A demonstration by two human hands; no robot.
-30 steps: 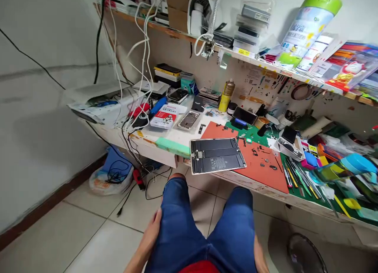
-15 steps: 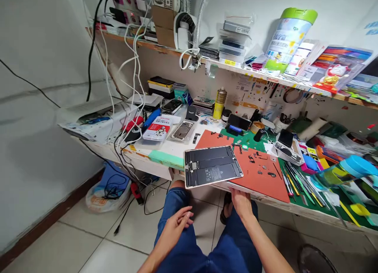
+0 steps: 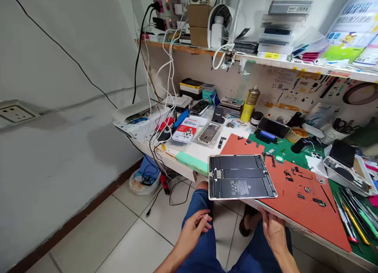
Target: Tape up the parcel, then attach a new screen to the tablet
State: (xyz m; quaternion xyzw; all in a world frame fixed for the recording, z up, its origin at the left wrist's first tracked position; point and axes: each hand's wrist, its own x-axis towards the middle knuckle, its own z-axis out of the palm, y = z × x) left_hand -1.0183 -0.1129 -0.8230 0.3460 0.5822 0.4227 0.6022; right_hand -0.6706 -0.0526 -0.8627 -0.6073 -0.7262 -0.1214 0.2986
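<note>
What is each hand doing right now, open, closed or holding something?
Left hand: open, fingers loosely curled by the left thigh, nothing visible in it.
Right hand: at the bench's front edge; whether it grips cannot be told.

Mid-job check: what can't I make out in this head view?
Head view:
Right hand: fingertips partly hidden by the bench edge.
Opened tablet: underside hidden by its own body.
Small parts on the orange mat: too small to identify.
Green-bottomed container: top cut off by the frame.

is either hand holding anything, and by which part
Left hand: nothing visible. Right hand: at the bench's front edge; whether it grips can't be told.
</note>
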